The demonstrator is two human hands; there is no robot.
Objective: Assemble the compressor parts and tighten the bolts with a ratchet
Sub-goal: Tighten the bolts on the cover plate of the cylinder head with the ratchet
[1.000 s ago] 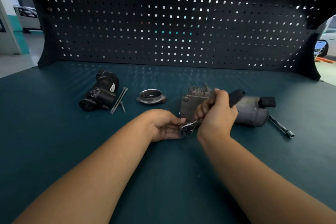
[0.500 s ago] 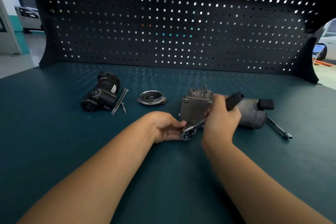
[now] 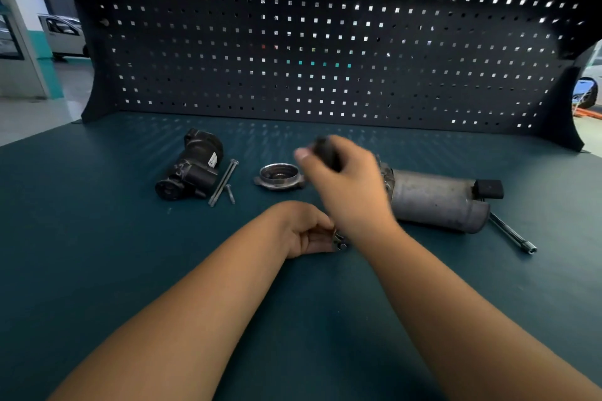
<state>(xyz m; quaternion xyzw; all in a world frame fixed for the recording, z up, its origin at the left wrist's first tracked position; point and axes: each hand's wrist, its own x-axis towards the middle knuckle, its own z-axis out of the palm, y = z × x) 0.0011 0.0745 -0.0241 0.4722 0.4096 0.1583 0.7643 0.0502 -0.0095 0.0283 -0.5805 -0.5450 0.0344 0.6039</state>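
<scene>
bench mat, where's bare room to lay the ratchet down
Bare mat left of the left hand, in front of the black motor. Also right, in front of the extension bar. Crowded: loose bolts, round cover, compressor cylinder.

A single head-worn view looks forward and down, close over the dark teal workbench top; the black perforated metal backboard spans the far side.

Legible text: none. Black motor part, left on the worktop: one small white label on its side, print too small and blurred to read. No other labels, brands, numbers or signs can be made out.
</scene>
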